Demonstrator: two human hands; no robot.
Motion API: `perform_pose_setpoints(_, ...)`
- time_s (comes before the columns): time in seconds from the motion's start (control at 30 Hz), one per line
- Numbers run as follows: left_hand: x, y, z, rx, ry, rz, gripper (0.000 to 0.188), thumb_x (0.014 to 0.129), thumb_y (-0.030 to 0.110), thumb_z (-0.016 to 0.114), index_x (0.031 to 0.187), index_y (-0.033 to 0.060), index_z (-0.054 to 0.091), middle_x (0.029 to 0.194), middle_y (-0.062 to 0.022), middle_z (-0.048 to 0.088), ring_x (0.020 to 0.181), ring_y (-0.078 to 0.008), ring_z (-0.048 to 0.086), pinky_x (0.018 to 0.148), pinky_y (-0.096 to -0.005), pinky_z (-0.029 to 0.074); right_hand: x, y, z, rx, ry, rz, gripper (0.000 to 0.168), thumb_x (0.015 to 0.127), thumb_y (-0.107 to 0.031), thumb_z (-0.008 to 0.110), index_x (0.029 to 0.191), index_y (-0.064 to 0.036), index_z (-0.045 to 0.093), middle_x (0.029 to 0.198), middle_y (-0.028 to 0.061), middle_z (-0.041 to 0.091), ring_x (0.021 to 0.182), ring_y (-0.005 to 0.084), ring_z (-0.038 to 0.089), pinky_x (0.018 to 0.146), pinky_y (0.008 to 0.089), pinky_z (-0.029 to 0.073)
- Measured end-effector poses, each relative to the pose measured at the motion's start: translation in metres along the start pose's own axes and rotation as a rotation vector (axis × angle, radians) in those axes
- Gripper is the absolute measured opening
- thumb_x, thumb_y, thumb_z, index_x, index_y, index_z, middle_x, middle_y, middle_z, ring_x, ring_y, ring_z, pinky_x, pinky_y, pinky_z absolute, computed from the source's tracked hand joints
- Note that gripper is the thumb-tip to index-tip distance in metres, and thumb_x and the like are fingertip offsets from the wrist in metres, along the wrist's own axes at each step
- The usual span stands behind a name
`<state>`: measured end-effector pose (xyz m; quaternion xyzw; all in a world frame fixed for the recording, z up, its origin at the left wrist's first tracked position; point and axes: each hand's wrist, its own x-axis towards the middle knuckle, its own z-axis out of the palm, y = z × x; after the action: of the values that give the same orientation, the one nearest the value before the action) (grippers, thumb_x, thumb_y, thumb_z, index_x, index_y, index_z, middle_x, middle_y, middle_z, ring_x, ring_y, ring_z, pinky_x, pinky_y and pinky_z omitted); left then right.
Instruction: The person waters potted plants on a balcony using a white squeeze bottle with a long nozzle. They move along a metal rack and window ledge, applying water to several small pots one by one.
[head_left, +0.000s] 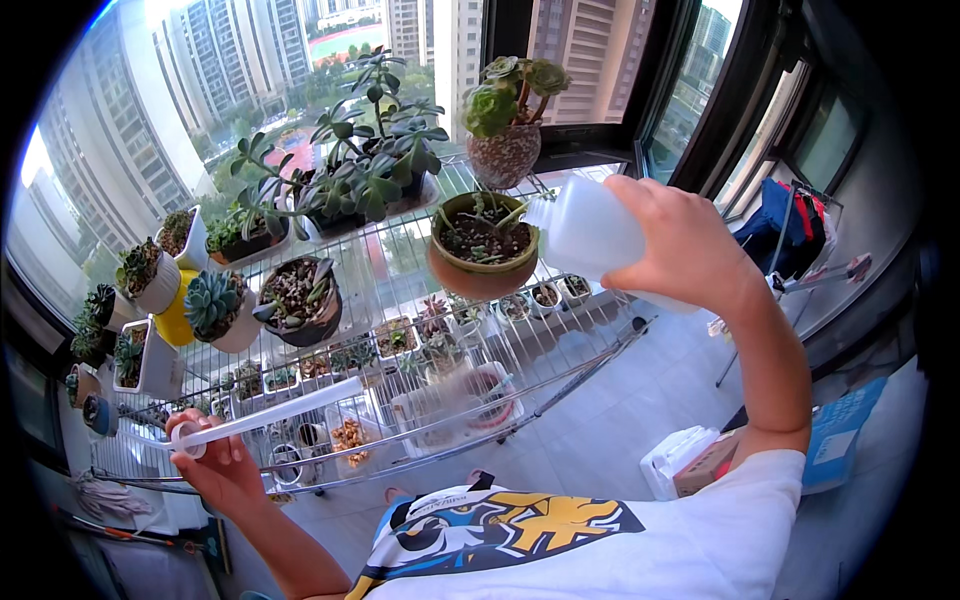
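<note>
My right hand (667, 240) grips a translucent white plastic bottle (592, 225), tilted with its threaded, uncapped mouth towards a round green-rimmed clay pot (484, 274). Dark soil and a few thin plant stems show in that pot. Held in the fingers of my left hand (214, 454) is a white plastic cap with a long tube (281, 409) that points up and right, away from the bottle. A speckled pot (504, 154) with rosette succulents stands just behind the clay pot, and a dark pot (300, 304) with pebbly soil stands to its left.
A tiered wire rack (570, 375) holds several potted succulents on its upper and lower shelves, by tall windows. A large leafy succulent (375, 165) stands at the back. Clothes (780, 225) hang on a rack at right. A cardboard box (705, 465) and a blue bag (844, 435) lie on the floor.
</note>
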<state>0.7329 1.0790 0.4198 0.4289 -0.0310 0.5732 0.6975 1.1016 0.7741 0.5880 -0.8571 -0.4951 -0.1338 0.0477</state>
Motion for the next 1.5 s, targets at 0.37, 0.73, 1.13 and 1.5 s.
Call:
perform_pose_setpoints(0.37, -0.004, -0.001, 0.006, 0.043, 0.056, 0.000, 0.052, 0.091, 0.037, 0.068, 0.122, 0.0014, 0.045, 0.098, -0.0103, 0.049, 0.060, -0.0074, 0.045, 0.046, -0.0203, 0.042, 0.019, -0.011, -0.012, -0.048, -0.166, 0.145, 0.081, 0.059, -0.039, 0.079, 0.127, -0.005, 0.052, 0.108, 0.0193, 0.065, 0.096, 0.0324, 0.066, 0.088, 0.0392, 0.052)
perform_pose_setpoints(0.73, -0.004, -0.001, 0.007, 0.073, 0.031, 0.010, 0.053, 0.090, 0.039, 0.068, 0.119, 0.0014, 0.046, 0.097, -0.0098, 0.049, 0.059, -0.0070, 0.045, 0.045, -0.0192, 0.041, 0.007, -0.005, -0.011, 0.158, -0.145, 0.252, 0.090, 0.057, -0.041, 0.082, 0.133, -0.006, 0.048, 0.112, 0.0166, 0.064, 0.098, 0.0292, 0.064, 0.090, 0.0404, 0.051)
perform_pose_setpoints(1.13, -0.005, 0.001, 0.004, 0.014, 0.061, -0.029, 0.052, 0.090, 0.037, 0.068, 0.120, 0.0026, 0.044, 0.100, -0.0101, 0.050, 0.061, -0.0078, 0.048, 0.047, -0.0212, 0.043, -0.016, 0.012, -0.020, 0.289, 0.224, 0.239, 0.085, 0.064, -0.045, 0.086, 0.130, -0.008, 0.049, 0.108, 0.0152, 0.066, 0.095, 0.0259, 0.067, 0.085, 0.0405, 0.054)
perform_pose_setpoints(1.5, -0.001, 0.001, 0.010, -0.051, 0.045, -0.066, 0.046, 0.089, 0.035, 0.070, 0.113, 0.0039, 0.047, 0.096, -0.0104, 0.050, 0.062, -0.0100, 0.048, 0.046, -0.0212, 0.044, -0.012, 0.009, -0.033, 0.327, 0.500, 0.023, 0.071, 0.074, -0.046, 0.080, 0.130, -0.013, 0.051, 0.112, 0.0111, 0.065, 0.101, 0.0234, 0.066, 0.083, 0.0399, 0.056)
